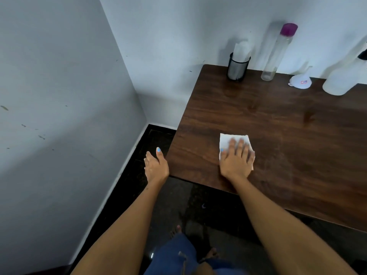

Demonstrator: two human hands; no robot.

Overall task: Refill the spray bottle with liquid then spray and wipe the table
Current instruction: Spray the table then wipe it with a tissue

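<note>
Our right hand (236, 159) lies flat on the paper towel (228, 140), fingers straight and spread, pressing it onto the table (268, 120) near the front left corner; our left hand (155, 165) hangs off the table's left edge, fingers loosely extended, holding nothing and touching nothing that we can see. The towel is a folded white sheet; its far edge shows beyond our fingertips, and the rest is under the palm.

We judge the refilling and spraying to be done and the wiping to be under way; the wood shows a faint sheen right of the towel, though we cannot tell for sure that it is wet. The bare tabletop stretches away to the right and toward the wall, so the stroke ahead runs that way, and the right hand alone is placed to make it.

Along the far edge stand 4 things, well apart from the hands: a black mesh holder (238, 66) with white sheets, a tall clear bottle (276, 54) with a purple cap, a white funnel (300, 81) lying on its side, and the spray bottle (341, 80), partly cut off at the right border.
</note>
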